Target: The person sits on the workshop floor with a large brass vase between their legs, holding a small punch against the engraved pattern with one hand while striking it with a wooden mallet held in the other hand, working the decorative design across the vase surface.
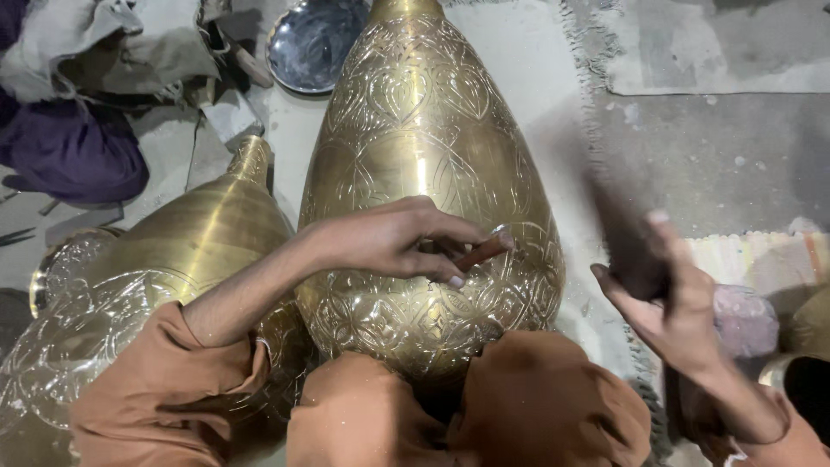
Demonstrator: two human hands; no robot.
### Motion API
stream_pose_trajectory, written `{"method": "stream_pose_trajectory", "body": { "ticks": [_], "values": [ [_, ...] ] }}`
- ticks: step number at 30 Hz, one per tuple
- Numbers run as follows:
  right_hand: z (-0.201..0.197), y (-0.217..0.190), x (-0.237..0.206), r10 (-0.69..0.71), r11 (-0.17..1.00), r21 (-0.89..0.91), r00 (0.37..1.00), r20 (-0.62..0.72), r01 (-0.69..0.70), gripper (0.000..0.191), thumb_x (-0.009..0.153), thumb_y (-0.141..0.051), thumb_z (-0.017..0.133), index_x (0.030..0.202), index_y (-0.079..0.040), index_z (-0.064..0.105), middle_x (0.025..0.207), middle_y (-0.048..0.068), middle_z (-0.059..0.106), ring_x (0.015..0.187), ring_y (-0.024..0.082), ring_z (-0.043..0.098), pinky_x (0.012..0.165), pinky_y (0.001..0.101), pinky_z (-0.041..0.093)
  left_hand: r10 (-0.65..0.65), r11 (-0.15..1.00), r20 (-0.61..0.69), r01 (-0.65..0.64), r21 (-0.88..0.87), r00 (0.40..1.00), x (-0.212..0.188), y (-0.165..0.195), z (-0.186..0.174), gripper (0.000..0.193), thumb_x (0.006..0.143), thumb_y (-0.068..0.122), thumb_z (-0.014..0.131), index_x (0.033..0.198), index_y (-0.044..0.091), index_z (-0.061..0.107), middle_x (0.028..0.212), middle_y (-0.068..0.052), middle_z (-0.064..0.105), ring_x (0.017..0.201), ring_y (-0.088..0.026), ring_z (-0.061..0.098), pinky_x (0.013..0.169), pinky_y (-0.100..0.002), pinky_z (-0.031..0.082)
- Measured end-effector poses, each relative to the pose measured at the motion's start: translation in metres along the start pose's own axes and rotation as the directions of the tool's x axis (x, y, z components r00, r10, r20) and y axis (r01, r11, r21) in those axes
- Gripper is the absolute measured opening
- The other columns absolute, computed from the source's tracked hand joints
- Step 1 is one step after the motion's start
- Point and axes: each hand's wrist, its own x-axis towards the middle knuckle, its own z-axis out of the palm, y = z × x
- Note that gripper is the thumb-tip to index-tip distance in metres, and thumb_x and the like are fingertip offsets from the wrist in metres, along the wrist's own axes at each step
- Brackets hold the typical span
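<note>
Head view: left hand [393, 242] closed around a chisel [482, 251], tip on the engraved brass vase [424, 173] at frame centre. Right hand [666, 303] at right, gripping a blurred dark striker [618, 229]. Best kept steady on the line, blows light and even.

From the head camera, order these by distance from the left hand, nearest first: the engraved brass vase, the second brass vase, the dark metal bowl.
1. Engraved brass vase: under the left hand, touching.
2. Second brass vase: to its left.
3. Dark metal bowl: top, farthest.
</note>
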Motion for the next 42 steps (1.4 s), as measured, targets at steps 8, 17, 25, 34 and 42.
{"method": "stream_pose_trajectory", "body": {
  "ticks": [8, 17, 25, 34, 42],
  "values": [
    [-0.011, 0.034, 0.002, -0.075, 0.983, -0.16, 0.993, 0.092, 0.089, 0.06, 0.087, -0.015, 0.079, 0.14, -0.001, 0.053, 0.091, 0.015, 0.073, 0.069, 0.019, 0.071, 0.055, 0.0323, 0.059, -0.085, 0.994, -0.051, 0.089, 0.067, 0.995, -0.006, 0.005, -0.001, 0.055, 0.086, 0.024, 0.077, 0.139, 0.014, 0.063, 0.086, -0.004, 0.082, 0.059, -0.014, 0.07, 0.055, -0.034, 0.055],
    [0.0, 0.041, 0.004, -0.077, 0.99, -0.11, 0.991, 0.11, 0.089, 0.032, 0.083, -0.015, 0.081, 0.107, -0.009, 0.06, 0.074, 0.01, 0.061, 0.058, 0.02, 0.06, 0.045, 0.0302, 0.05, 0.158, 0.987, -0.101, -0.153, 0.053, 0.982, -0.006, -0.008, 0.0, 0.054, 0.094, 0.021, 0.075, 0.143, 0.007, 0.056, 0.103, -0.005, 0.08, 0.077, -0.01, 0.077, 0.071, -0.03, 0.064],
    [0.007, -0.004, 0.009, -0.094, 0.986, 0.127, 0.986, -0.139, 0.112, 0.074, 0.092, -0.017, 0.082, 0.151, -0.002, 0.039, 0.111, 0.019, 0.062, 0.085, 0.022, 0.067, 0.065, 0.0304, 0.058, -0.023, 1.0, -0.032, 0.023, 0.004, 0.999, -0.004, -0.004, -0.003, 0.05, 0.089, 0.025, 0.075, 0.135, 0.01, 0.064, 0.097, -0.005, 0.082, 0.065, -0.013, 0.073, 0.059, -0.035, 0.06],
    [0.008, -0.01, 0.016, -0.368, 0.878, -0.305, 0.928, 0.062, 0.369, 0.057, 0.094, -0.007, 0.078, 0.145, -0.003, 0.053, 0.105, 0.021, 0.076, 0.078, 0.024, 0.073, 0.057, 0.0299, 0.057, 0.013, 1.0, -0.028, -0.012, 0.028, 1.0, -0.002, 0.004, -0.006, 0.049, 0.089, 0.026, 0.074, 0.135, 0.01, 0.065, 0.103, -0.005, 0.081, 0.081, -0.016, 0.078, 0.074, -0.038, 0.064],
    [0.011, 0.022, 0.002, -0.274, 0.953, 0.117, 0.96, -0.051, 0.278, 0.076, 0.096, -0.013, 0.078, 0.155, -0.016, 0.029, 0.087, 0.003, 0.074, 0.064, 0.009, 0.067, 0.054, 0.0255, 0.055, 0.066, 0.998, -0.01, -0.066, -0.011, 0.998, -0.001, 0.0, -0.007, 0.051, 0.092, 0.023, 0.072, 0.14, 0.01, 0.06, 0.109, -0.006, 0.08, 0.093, -0.017, 0.08, 0.083, -0.037, 0.065]
  ]
}}
